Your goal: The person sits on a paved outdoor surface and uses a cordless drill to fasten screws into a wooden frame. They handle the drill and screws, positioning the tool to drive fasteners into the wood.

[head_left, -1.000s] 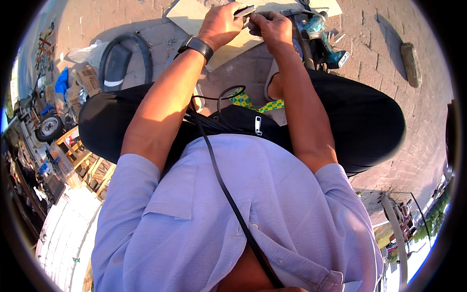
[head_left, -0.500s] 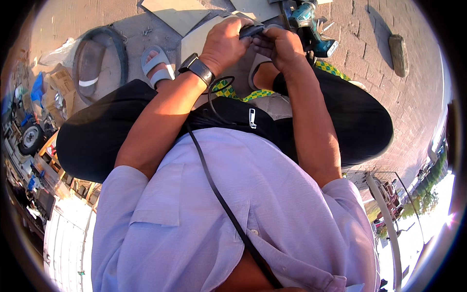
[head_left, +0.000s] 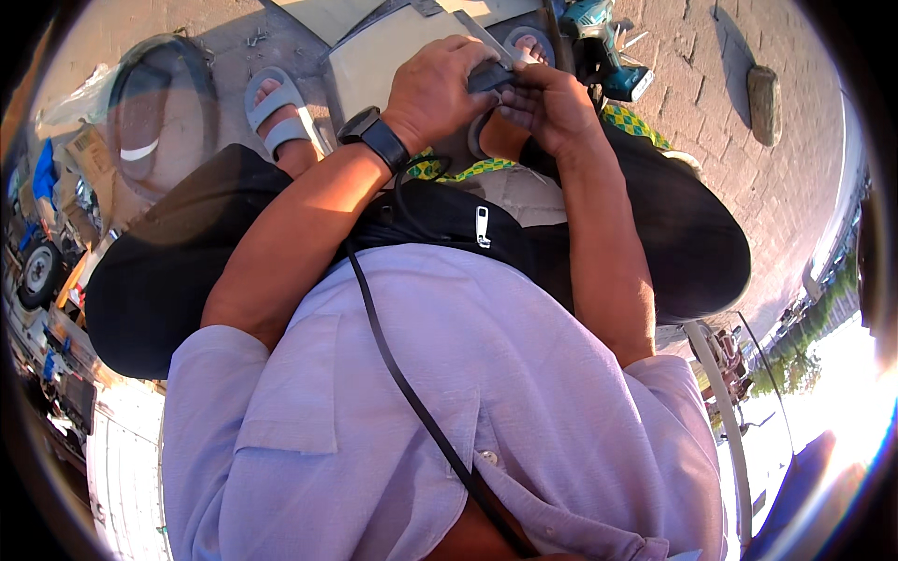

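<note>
A black smartwatch (head_left: 374,136) with a dark, square screen sits on the left wrist. A brown cardboard box (head_left: 89,150) lies on the paving at the far left, beside a crumpled clear plastic bag (head_left: 79,93). No signs or labels show clearly.

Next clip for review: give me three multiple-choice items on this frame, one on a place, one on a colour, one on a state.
1. Where does the teal power drill lie?
A. on the paving beside the right foot
B. in the left hand
C. on the shirt

2. What colour is the wristwatch?
A. white
B. black
C. red

3. How is the small dark object held?
A. lying loose on the ground
B. by the right hand alone
C. between left hand and right hand

Answers: 1 A, it rests on the bricks; 2 B, band and face are dark; 3 C, both hands' fingers meet on it.
</note>
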Demonstrator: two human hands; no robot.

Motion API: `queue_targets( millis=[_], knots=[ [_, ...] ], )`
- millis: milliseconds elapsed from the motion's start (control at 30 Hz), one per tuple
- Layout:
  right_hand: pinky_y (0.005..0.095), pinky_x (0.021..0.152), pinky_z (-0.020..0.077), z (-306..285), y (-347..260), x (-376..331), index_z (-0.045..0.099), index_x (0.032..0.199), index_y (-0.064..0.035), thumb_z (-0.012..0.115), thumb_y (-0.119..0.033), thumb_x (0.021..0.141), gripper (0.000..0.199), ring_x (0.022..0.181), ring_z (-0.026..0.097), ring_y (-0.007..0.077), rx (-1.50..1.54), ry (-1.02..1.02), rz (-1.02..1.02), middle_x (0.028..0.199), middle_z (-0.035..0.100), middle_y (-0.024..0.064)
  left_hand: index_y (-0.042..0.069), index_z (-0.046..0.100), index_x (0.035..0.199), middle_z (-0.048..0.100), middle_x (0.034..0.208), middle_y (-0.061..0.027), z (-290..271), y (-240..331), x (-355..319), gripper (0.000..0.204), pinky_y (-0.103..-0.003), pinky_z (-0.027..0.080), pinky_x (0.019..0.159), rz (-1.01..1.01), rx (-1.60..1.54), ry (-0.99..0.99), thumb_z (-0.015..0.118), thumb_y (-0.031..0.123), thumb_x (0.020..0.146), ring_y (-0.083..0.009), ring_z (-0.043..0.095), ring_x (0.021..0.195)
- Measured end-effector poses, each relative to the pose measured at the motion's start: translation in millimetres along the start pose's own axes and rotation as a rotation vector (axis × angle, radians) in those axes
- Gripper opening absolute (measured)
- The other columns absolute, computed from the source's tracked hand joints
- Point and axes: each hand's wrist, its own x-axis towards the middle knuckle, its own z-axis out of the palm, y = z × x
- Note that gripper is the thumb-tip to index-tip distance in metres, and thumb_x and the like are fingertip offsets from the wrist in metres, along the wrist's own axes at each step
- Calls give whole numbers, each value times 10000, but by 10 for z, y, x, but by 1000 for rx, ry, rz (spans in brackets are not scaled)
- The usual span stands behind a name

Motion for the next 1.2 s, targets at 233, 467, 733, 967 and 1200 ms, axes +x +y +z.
queue_targets(
  millis=[233,467,733,967,1200],
  knots=[
    [359,619,626,-162,170,70,625,1123,73,684,-66,917,256,737,722,250,38,12,-11,889,690,148,136,702,1099,685,1157,-60,197,-89,-70,376,-387,541,941,80,20,47,805,179,740,-301,644,1097],
    [346,577,613,-214,251,105,618,1099,101,677,-49,917,243,731,735,260,56,26,27,883,708,176,125,693,1109,674,1140,-70,307,-143,-119,400,-394,539,925,143,34,58,810,168,728,-310,638,1092],
    [324,561,619,-139,272,27,633,1005,104,666,-21,891,173,728,735,236,35,75,59,856,711,181,114,690,1113,660,1162,-80,364,-183,-132,420,-392,537,921,175,52,35,810,157,713,-313,638,1081],
    [306,582,579,-78,358,69,669,949,78,644,-8,877,115,686,700,201,-92,169,-10,851,707,145,106,688,1124,659,1230,-85,406,-206,-149,432,-396,535,937,198,45,53,806,150,711,-313,636,1107],
    [315,422,407,-88,465,133,647,832,73,636,-16,843,90,506,562,167,-129,181,-114,736,644,133,74,685,1116,670,1229,-84,448,-223,-160,393,-399,528,940,247,85,8,787,145,743,-303,638,1120]
  ],
)
